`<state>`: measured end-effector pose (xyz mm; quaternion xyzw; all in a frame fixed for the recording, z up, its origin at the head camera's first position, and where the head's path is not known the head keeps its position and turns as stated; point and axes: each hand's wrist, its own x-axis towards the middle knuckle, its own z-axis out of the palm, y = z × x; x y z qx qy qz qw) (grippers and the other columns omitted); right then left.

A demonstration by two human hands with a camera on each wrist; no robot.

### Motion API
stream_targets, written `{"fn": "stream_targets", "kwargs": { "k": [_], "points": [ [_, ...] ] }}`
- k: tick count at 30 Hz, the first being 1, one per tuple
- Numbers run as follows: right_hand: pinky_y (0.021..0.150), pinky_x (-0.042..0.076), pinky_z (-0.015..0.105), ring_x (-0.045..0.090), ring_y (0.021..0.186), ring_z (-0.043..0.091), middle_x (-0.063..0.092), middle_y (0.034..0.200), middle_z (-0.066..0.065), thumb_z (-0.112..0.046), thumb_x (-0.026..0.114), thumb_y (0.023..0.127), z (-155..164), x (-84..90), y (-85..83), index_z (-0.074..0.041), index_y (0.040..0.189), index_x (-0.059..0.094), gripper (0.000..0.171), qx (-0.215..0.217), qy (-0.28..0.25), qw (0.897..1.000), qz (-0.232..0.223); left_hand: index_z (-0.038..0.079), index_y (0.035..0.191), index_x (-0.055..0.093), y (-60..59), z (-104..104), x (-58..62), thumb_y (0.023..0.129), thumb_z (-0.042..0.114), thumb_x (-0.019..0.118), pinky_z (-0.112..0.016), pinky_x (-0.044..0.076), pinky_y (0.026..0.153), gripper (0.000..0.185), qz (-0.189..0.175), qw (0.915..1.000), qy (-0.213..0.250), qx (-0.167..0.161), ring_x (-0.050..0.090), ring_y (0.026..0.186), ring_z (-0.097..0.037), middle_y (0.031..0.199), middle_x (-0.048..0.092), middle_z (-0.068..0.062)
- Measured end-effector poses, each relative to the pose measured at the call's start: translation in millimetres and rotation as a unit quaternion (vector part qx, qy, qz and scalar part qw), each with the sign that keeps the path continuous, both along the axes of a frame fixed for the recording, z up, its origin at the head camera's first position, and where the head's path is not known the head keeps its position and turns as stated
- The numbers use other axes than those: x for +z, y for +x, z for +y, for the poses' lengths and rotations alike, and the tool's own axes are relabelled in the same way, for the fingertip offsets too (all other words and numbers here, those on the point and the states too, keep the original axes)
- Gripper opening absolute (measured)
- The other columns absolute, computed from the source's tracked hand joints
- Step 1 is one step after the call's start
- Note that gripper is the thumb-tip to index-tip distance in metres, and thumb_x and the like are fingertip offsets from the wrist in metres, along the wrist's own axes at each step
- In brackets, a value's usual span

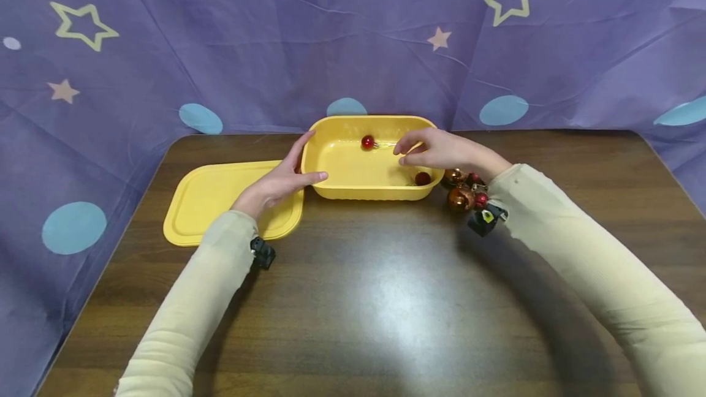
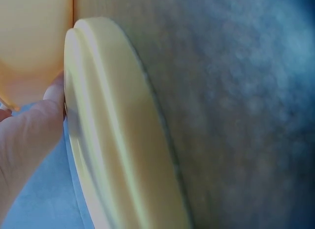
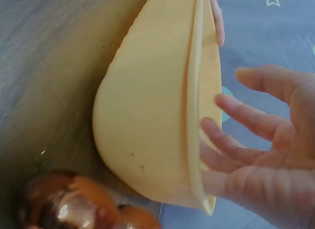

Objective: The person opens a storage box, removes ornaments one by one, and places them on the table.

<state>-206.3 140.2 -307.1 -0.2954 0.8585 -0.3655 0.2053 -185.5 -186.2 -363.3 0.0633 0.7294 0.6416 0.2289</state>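
A yellow plastic box (image 1: pixel 364 193) stands at the back of the table. My left hand (image 1: pixel 278 184) grips its left end, thumb over the front rim and fingers at the rear corner. My right hand (image 1: pixel 441 153) hovers over the right part of the box, fingers loosely bent and apart, with nothing between them. Inside lie a shiny red bauble (image 1: pixel 368 142) near the back and a dark red bauble (image 1: pixel 422 179) at the front right. In the right wrist view, the fingers (image 3: pixel 246 115) reach over the box rim.
Right of the box, partly behind my right wrist, sits a cluster of copper baubles (image 1: pixel 459 199) and small red baubles (image 1: pixel 481 200). A flat yellow lid (image 1: pixel 204 201) lies to the left, under my left forearm. A purple curtain (image 1: pixel 353 29) hangs behind the wooden table (image 1: pixel 342 299).
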Motion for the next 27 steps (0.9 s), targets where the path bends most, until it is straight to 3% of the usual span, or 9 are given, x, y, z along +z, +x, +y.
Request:
{"fn": "stream_targets", "kwargs": {
  "k": [4, 10, 16, 19, 24, 27],
  "points": [
    [0.088, 0.044, 0.038, 0.054, 0.106, 0.028, 0.06, 0.115, 0.017, -0.015, 0.057, 0.094, -9.3, -3.7, -5.4, 0.004, 0.119, 0.058, 0.031, 0.025, 0.034, 0.998, -0.046, 0.036, 0.155, 0.005, 0.8, 0.6, -0.9, 0.092, 0.002, 0.064, -0.037, 0.038, 0.104, 0.093, 0.001, 1.0, 0.005, 0.002, 0.035, 0.132, -0.03, 0.159, 0.004, -0.007],
    [0.077, 0.043, 0.03, 0.054, 0.092, 0.023, 0.063, 0.105, 0.015, -0.014, 0.057, 0.095, -18.9, -10.9, -6.2, 0.002, 0.117, 0.059, 0.028, 0.053, 0.077, 0.991, -0.093, 0.036, 0.155, 0.006, 0.3, 0.8, -1.2, 0.091, 0.002, 0.064, -0.039, 0.036, 0.106, 0.093, 0.003, 1.0, 0.005, 0.006, 0.034, 0.133, -0.029, 0.159, 0.005, -0.007],
    [0.06, 0.039, 0.021, 0.047, 0.066, 0.012, 0.063, 0.104, 0.011, -0.006, 0.052, 0.094, -22.0, -14.9, -3.3, 0.002, 0.117, 0.063, 0.026, 0.083, 0.07, 0.985, -0.134, 0.037, 0.154, 0.006, -0.2, 0.7, -1.3, 0.091, 0.002, 0.064, -0.039, 0.037, 0.106, 0.093, 0.008, 1.0, 0.006, 0.002, 0.036, 0.132, -0.029, 0.158, 0.006, -0.008],
    [0.056, 0.038, 0.019, 0.045, 0.061, 0.009, 0.063, 0.107, 0.013, -0.002, 0.053, 0.093, -22.8, -17.5, -4.1, 0.002, 0.117, 0.063, 0.026, 0.085, 0.055, 0.985, -0.137, 0.036, 0.154, 0.006, 0.1, 0.6, -1.0, 0.091, 0.002, 0.064, -0.039, 0.038, 0.105, 0.092, 0.006, 0.9999, 0.009, 0.002, 0.037, 0.131, -0.03, 0.158, 0.007, -0.009],
    [0.072, 0.045, 0.022, 0.059, 0.084, 0.018, 0.066, 0.105, 0.016, 0.004, 0.055, 0.089, -24.0, -25.0, -7.0, 0.006, 0.115, 0.063, 0.027, 0.104, 0.024, 0.987, -0.119, 0.036, 0.155, 0.006, -0.2, 0.6, -1.3, 0.092, 0.001, 0.063, -0.038, 0.038, 0.104, 0.092, 0.006, 0.9999, 0.008, 0.003, 0.036, 0.132, -0.029, 0.158, 0.007, -0.008],
    [0.084, 0.045, 0.025, 0.059, 0.1, 0.025, 0.067, 0.105, 0.018, 0.006, 0.056, 0.088, -25.3, -27.9, -7.9, 0.009, 0.113, 0.062, 0.026, 0.109, 0.003, 0.988, -0.106, 0.036, 0.155, 0.006, -0.6, 0.9, -1.6, 0.092, 0.001, 0.063, -0.036, 0.039, 0.103, 0.092, 0.008, 0.9999, 0.009, 0.004, 0.036, 0.132, -0.029, 0.158, 0.007, -0.008]
  ]
}}
